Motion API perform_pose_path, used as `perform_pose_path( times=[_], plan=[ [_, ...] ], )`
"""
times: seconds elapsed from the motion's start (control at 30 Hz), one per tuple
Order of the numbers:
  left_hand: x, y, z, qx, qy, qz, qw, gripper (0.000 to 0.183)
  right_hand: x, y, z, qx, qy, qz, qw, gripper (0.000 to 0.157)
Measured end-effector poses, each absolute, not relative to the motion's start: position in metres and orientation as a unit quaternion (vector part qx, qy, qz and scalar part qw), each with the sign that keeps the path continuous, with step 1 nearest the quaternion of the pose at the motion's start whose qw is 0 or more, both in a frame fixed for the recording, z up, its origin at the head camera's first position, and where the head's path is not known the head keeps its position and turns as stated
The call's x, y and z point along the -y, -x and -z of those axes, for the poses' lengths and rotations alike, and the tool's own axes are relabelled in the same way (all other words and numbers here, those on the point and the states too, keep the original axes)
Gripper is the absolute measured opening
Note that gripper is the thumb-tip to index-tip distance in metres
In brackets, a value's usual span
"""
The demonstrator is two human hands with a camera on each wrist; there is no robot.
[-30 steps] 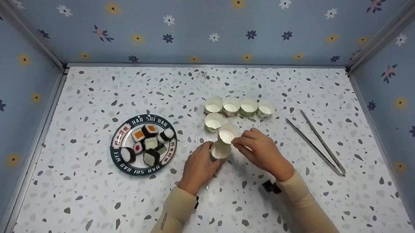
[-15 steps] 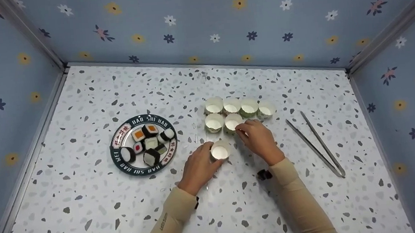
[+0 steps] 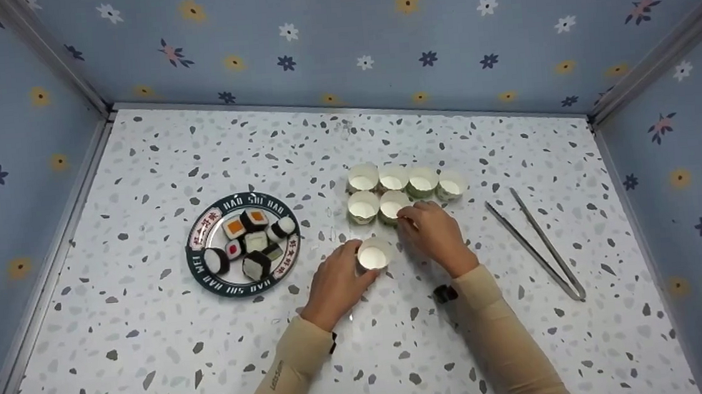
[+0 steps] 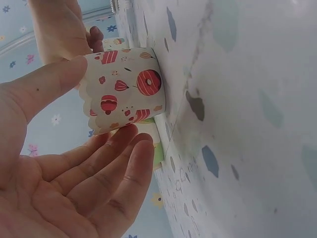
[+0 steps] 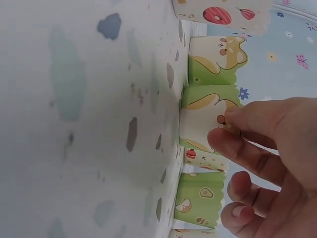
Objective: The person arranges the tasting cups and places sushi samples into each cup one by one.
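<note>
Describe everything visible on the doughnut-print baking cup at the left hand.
The doughnut-print baking cup looks like paper: off-white wall with a red-iced doughnut, striped red shapes and small motifs, a scalloped rim, and a plain white inside with nothing in it. It stands upright on the terrazzo-patterned tabletop, nearer the person than the six other cups. The left hand holds it loosely, thumb at the rim, fingers across from it.

Your white donut-print cup [image 4: 124, 91]: scallop-edged, upright, nearest you; your green animal-print cup [image 5: 200, 116]: upright, just beyond it.
</note>
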State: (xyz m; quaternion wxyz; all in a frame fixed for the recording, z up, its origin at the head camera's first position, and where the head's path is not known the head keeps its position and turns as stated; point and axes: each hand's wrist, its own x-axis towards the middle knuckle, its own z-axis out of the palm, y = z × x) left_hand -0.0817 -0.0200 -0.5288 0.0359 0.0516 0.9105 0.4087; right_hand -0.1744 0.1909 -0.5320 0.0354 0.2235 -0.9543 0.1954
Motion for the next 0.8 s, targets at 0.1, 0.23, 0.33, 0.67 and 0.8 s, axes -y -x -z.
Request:
perform_pose_path(
  times=[0.1,0.23,0.33,0.67,0.8],
  plan=[
    [0.020,0.082,0.528,-0.910,-0.052,-0.409,0.038,0.059,-0.191,0.171,0.532,0.954,-0.222,-0.194,0.051,0.022],
    [0.020,0.082,0.527,-0.909,-0.053,-0.412,0.044,0.060,-0.191,0.159,0.527,0.947,-0.240,-0.180,0.115,0.033],
    [0.020,0.082,0.527,-0.907,-0.051,-0.415,0.048,0.060,-0.189,0.145,0.520,0.931,-0.276,-0.177,0.159,0.033],
    [0.022,0.081,0.528,-0.912,-0.057,-0.405,0.033,0.055,-0.181,0.112,0.509,0.904,-0.375,-0.198,0.059,0.026],
    [0.022,0.080,0.528,-0.916,-0.059,-0.396,0.029,0.054,-0.179,0.108,0.515,0.907,-0.375,-0.189,0.037,0.023]
  ],
)
